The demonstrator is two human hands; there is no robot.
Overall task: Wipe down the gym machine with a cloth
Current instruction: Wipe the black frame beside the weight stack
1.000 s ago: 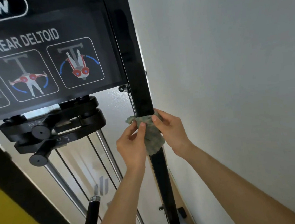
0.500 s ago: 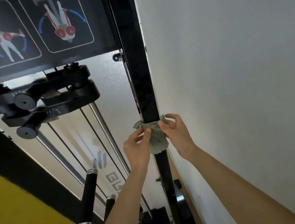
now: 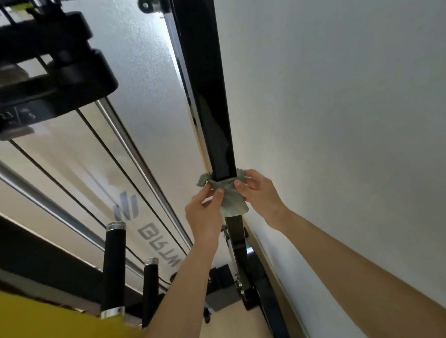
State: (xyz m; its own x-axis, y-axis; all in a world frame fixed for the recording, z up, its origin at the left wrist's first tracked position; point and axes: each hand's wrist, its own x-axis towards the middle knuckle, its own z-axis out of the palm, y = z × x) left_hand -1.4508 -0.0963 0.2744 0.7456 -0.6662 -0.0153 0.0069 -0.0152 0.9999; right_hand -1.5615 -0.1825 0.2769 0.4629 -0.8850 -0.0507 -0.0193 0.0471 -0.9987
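Note:
A grey-green cloth (image 3: 230,200) is wrapped around the glossy black upright post (image 3: 205,89) of the gym machine, low on the post. My left hand (image 3: 204,213) pinches the cloth's left side with thumb and fingers. On the post's right side, against the wall, my right hand (image 3: 259,195) grips the cloth's other end. The post's lower part (image 3: 236,229) shows below the cloth, and its back face is hidden.
A white wall (image 3: 345,104) runs close along the right of the post. Left of it are a frosted panel (image 3: 138,76), chrome guide rods (image 3: 140,162), black weight plates (image 3: 47,84) and two black handles (image 3: 113,267). A yellow pad (image 3: 42,333) fills the lower left.
Both hands have slid the cloth down the post. The view has tilted down, so the exercise chart has left the frame and the machine's base has come into sight.

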